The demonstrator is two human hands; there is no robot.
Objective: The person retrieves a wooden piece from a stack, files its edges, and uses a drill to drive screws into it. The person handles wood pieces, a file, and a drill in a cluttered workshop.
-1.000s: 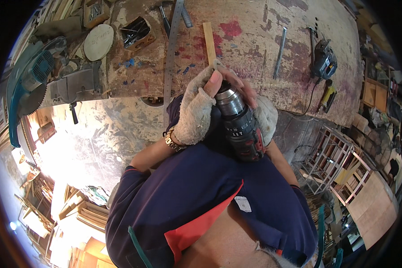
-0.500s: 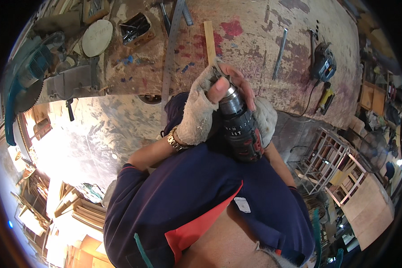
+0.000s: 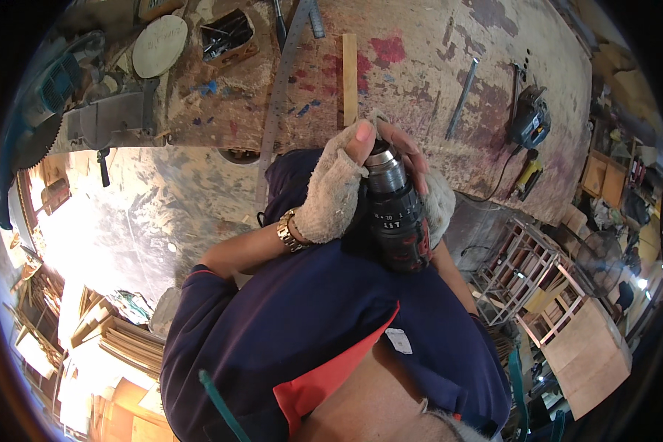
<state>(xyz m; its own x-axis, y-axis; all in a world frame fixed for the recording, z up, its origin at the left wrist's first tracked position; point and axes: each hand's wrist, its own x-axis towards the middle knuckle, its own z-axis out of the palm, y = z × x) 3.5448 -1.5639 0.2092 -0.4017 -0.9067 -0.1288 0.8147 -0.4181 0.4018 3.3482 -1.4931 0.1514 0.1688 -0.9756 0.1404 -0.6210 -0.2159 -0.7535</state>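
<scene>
A black and red cordless drill [image 3: 399,221] is held upright-ish in front of my chest, its silver chuck [image 3: 385,169] toward the bench. My left hand [image 3: 339,184], in a worn fingerless glove, curls around the chuck end, thumb on one side and fingers on the other. Whether a bit sits in the chuck is hidden. On the drill's right side, my gloved right hand [image 3: 440,202] closes around the body or handle; its fingers are mostly hidden. Just beyond my left hand, a narrow wooden strip [image 3: 350,77] lies on the bench.
The paint-stained workbench [image 3: 420,96] bears a long metal ruler [image 3: 278,96], a box of small metal parts [image 3: 227,38], a metal bar [image 3: 462,98] and a corded power tool [image 3: 530,118]. A circular-bladed saw [image 3: 48,110] stands left. A metal rack [image 3: 519,269] is at right.
My left thumb has shifted away from the chuck's side toward its tip. The view has shifted slightly; both hands stay at the drill.
</scene>
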